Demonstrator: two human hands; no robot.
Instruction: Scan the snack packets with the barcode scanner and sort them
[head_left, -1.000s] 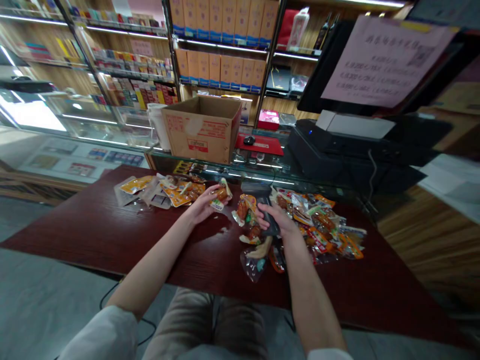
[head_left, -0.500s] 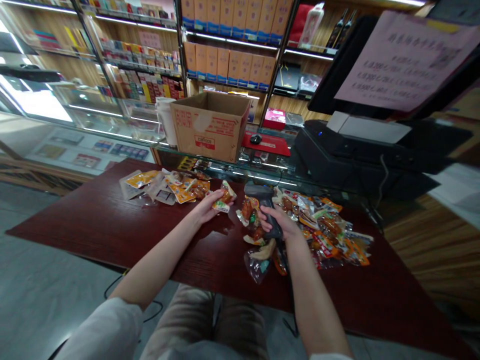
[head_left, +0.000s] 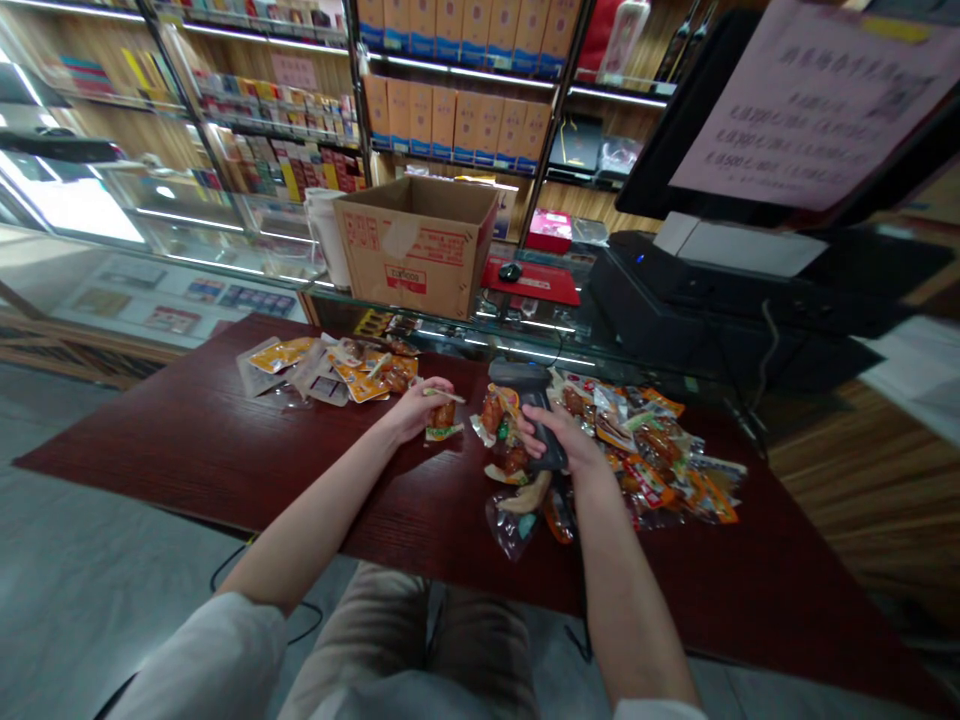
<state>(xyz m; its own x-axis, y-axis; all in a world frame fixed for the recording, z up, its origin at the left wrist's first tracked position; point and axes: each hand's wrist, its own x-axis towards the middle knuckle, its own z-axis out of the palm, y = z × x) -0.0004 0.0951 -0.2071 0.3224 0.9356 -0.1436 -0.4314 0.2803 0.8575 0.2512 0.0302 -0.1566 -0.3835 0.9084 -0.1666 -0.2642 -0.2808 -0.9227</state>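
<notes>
Closed on the top edge of a small clear snack packet (head_left: 444, 418) with brown food inside, my left hand (head_left: 421, 408) is over the middle of the table. My right hand (head_left: 559, 437) wraps the handle of a dark barcode scanner (head_left: 520, 378), whose head points left toward the packet. Under and beside the scanner lie more snack packets (head_left: 495, 412), and a clear bag with a pale piece (head_left: 525, 497) is nearest me. A larger pile of packets (head_left: 660, 450) spreads to the right. Another pile of packets (head_left: 367, 372) lies to the left of my left hand.
The dark red table (head_left: 300, 460) meets a glass counter at its far side. On that counter are an open cardboard box (head_left: 412, 250), a red mat (head_left: 544, 281) with a mouse (head_left: 510, 272), and a black monitor (head_left: 697, 110) with a pink sheet. Stocked shelves stand behind.
My left hand has turned the snack packet, which now hangs down from the fingers toward the table. My right hand keeps the scanner in nearly the same place.
</notes>
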